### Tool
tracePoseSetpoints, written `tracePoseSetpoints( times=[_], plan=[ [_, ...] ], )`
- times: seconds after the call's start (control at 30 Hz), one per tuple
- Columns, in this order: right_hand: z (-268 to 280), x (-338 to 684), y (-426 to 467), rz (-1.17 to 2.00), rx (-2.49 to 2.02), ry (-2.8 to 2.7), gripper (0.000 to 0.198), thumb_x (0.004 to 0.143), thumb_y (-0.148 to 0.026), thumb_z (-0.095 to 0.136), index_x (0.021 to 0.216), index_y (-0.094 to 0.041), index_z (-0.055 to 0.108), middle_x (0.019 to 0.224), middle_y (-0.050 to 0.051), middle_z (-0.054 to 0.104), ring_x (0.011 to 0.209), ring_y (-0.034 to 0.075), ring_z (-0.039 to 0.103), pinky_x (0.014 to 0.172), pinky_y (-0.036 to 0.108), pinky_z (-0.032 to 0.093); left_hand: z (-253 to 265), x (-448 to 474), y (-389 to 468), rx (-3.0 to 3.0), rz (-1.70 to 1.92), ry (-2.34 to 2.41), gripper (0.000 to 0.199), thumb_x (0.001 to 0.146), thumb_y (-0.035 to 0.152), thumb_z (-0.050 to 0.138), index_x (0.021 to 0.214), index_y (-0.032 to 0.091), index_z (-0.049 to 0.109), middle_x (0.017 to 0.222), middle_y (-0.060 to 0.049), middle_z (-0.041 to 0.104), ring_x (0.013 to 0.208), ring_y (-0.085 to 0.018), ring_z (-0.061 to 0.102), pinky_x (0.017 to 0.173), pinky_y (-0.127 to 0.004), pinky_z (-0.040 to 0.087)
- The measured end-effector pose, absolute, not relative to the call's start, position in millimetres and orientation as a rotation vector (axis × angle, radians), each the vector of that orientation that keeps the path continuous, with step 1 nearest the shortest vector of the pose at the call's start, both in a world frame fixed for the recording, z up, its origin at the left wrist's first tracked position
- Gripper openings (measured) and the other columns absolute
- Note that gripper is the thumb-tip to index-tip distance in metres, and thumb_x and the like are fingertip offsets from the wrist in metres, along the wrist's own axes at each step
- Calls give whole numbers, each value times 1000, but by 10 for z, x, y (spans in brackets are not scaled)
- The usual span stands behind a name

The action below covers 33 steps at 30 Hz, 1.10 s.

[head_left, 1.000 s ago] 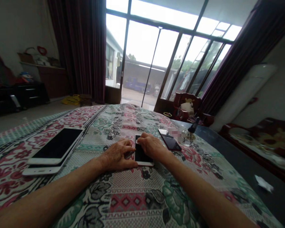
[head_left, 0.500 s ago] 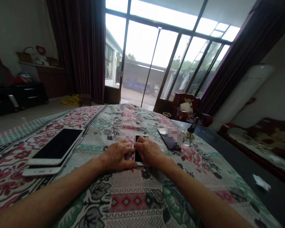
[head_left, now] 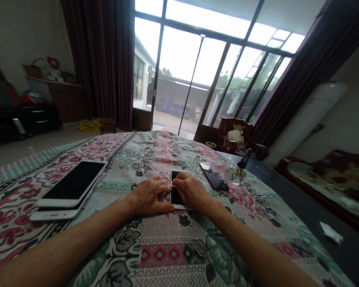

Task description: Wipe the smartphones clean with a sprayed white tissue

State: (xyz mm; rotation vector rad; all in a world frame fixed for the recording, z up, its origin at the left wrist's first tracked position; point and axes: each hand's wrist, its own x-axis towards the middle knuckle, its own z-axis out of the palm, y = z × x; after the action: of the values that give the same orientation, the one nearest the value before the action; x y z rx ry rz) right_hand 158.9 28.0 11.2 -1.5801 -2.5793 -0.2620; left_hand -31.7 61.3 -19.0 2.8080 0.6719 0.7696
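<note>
A white-framed smartphone (head_left: 175, 196) with a dark screen lies on the patterned tablecloth in front of me. My left hand (head_left: 151, 196) holds it from the left, thumb at the near corner and fingertips at the side edge, with a gap between them. Over the screen rests my right hand (head_left: 194, 190), its fingers bent and closed, tips close to the left edge. Whatever is under those fingers, if anything, is hidden. To the left lie two more white phones, the upper phone (head_left: 74, 183) partly covering the lower phone (head_left: 55, 215).
A dark flat device (head_left: 214, 179), partly pixelated, lies right of my hands. Beside it stands a clear glass object (head_left: 235, 175) with a dark upright piece. Crumpled white paper (head_left: 331, 232) sits on the dark table surface at right. A wooden chair (head_left: 235, 133) stands beyond the table.
My right fingers have shifted slightly to the right over the phone, showing a little more of its screen. My left hand stays at the phone's left edge. The view has shifted slightly.
</note>
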Motion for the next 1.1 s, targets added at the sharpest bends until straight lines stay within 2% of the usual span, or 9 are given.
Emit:
tracePoseSetpoints(
  times=[0.3,0.57,0.73,0.87,1.1],
  plan=[
    [119,1647,710,-213,-1712,-2475,29,97,-23,39,90,-19,67,100,8,60,82,15,55,72,25,39,-174,-326,611,2822,757,660,33,79,53,61,79,21,67,67,-3,59,75,-20,52,69,-32,42],
    [158,1654,287,-178,-1536,-2601,24,94,-19,43,82,-18,65,96,8,60,81,15,53,72,25,39,-194,-320,615,2833,749,671,33,79,53,61,78,20,66,69,-2,59,74,-19,52,70,-31,42],
    [163,1646,470,-190,-1580,-2585,25,94,-18,42,86,-18,66,94,7,60,82,14,54,72,25,39,-181,-315,609,2852,743,671,33,78,52,62,74,19,64,67,-2,57,73,-18,51,69,-31,42],
    [142,1643,572,-206,-1593,-2561,25,94,-18,42,85,-18,65,94,7,60,80,14,54,70,25,39,-173,-315,607,2867,712,700,34,79,52,61,77,19,65,68,-3,58,75,-19,52,70,-31,42],
    [114,1696,256,-203,-1473,-2598,20,92,-17,46,82,-18,63,92,7,59,80,14,52,69,24,38,-167,-324,600,2859,675,720,35,79,53,62,83,19,67,73,-4,61,79,-20,54,72,-31,42]
  ],
)
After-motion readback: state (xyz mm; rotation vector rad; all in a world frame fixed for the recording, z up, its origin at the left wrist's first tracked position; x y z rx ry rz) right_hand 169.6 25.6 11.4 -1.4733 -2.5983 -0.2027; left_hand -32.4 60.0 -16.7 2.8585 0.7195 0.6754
